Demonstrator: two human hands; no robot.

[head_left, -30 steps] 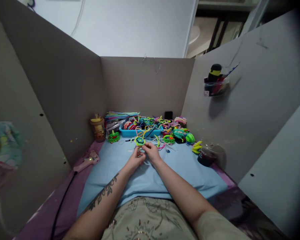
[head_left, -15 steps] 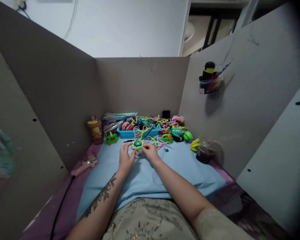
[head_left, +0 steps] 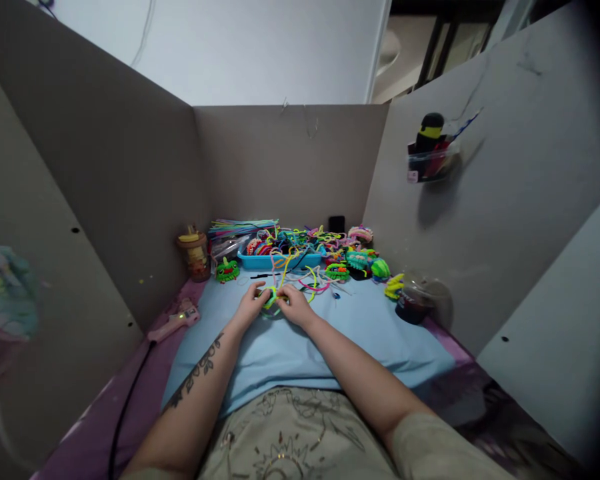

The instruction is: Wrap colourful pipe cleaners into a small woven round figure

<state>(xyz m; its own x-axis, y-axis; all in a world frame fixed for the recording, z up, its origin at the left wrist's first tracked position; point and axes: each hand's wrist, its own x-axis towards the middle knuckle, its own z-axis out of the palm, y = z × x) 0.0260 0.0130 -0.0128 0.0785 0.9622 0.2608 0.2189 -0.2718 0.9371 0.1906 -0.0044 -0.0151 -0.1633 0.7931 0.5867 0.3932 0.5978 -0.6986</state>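
My left hand and my right hand meet over the blue cloth, both closed on a small pipe-cleaner piece. Neon yellow-green and teal show between the fingers, which cover much of it. Thumb and fingers of my left hand grip its left side, while my right fingertips pinch the right edge. Just beyond the hands, loose pipe cleaners in yellow, pink and white lie on the cloth. Whether any of them join the held piece I cannot tell.
A blue tray heaped with pipe cleaners stands behind. A green frog-like piece and a lidded cup are left, above a pink glue gun. At right are a dark tub and a green-striped ball. Grey panels enclose three sides.
My hands have drawn closer together around the piece. It has turned, so its round teal face shows less than before. The whole view has shifted slightly.
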